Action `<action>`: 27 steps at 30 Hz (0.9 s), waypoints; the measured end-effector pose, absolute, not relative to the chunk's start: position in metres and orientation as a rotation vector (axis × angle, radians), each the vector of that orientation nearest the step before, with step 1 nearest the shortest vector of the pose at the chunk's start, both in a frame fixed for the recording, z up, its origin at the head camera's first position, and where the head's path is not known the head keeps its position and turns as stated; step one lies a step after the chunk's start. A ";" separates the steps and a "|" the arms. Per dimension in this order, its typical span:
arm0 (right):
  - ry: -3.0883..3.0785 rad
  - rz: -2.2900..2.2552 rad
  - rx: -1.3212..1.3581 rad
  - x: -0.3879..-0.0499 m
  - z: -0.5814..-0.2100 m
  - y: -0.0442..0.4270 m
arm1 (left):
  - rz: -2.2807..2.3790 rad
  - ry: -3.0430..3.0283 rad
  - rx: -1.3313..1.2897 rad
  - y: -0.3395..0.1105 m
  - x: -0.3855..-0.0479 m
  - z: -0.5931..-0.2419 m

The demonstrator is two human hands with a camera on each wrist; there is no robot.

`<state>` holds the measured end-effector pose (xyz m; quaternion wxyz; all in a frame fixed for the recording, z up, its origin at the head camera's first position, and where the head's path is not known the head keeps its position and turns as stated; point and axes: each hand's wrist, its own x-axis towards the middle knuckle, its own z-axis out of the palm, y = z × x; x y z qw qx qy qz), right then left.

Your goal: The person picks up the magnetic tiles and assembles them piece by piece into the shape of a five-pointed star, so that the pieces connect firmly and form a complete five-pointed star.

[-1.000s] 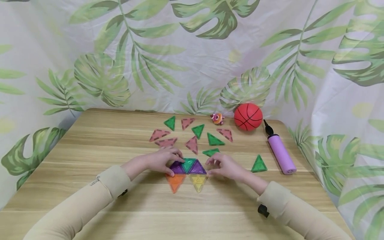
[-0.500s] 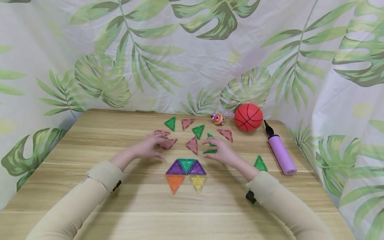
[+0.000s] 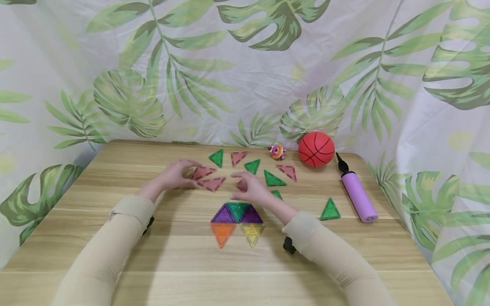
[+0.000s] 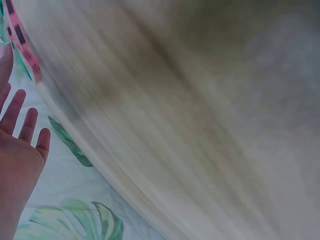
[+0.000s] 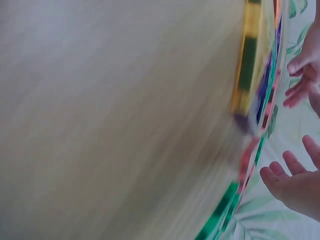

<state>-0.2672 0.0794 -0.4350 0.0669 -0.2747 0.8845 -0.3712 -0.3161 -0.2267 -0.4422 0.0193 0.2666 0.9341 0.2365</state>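
Observation:
My left hand, fingers spread, is at the left edge of two pink triangular tiles, the upper tile and the lower tile. In the left wrist view its fingers look loosely extended. My right hand hovers with thumb and fingers apart, partly hiding another pink triangle. Just in front of it lies a joined row of a purple tile, a teal tile and a second purple tile. Below them hang an orange triangle and a yellow triangle.
Behind the hands lie more loose green tiles and pink tiles. A small toy figure and a red ball stand at the back. To the right are a green triangle and a purple hand pump.
Both hands have left the joined tiles. My left hand has moved back and left to the pink tiles; my right hand went back, then left over a pink triangle.

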 end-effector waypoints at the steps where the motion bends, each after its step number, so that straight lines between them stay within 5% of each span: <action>1: 2.649 -1.118 -0.829 -0.267 -0.436 0.075 | 0.739 2.891 0.808 -0.228 -0.318 -0.442; 17: 2.651 -0.513 -1.034 -0.277 -0.437 0.039 | 0.567 2.871 0.702 -0.229 -0.331 -0.446; 27: 2.586 -0.523 -1.098 -0.292 -0.439 0.042 | 0.543 2.847 0.793 -0.224 -0.328 -0.444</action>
